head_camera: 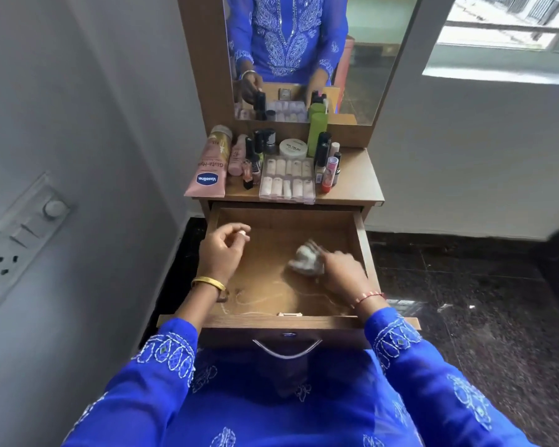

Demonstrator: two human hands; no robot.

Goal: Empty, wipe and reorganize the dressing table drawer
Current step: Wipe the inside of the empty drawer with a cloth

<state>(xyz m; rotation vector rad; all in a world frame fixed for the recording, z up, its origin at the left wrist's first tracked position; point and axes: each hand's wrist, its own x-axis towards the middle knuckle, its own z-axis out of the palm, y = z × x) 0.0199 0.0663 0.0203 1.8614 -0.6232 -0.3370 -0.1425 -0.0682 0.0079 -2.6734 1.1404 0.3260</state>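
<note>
The wooden drawer (359, 240) of the dressing table is pulled out below me, and its floor shows pale smeared streaks. My right hand (344, 269) holds a crumpled white cloth (305, 259) against the drawer floor at the right; hand and cloth are motion-blurred. My left hand (221, 248) hovers over the drawer's left side, fingers curled, pinching a small whitish item (242, 233) at the fingertips. A small pale strip (289, 314) lies by the drawer's front wall.
On the tabletop (362, 185) stand a pink Vaseline tube (208, 171), a clear nail box (287, 182), a green bottle (317, 132), a white jar (292, 147) and several small bottles. A mirror (304, 56) rises behind. Wall switches (20, 233) are at the left; dark floor lies to the right.
</note>
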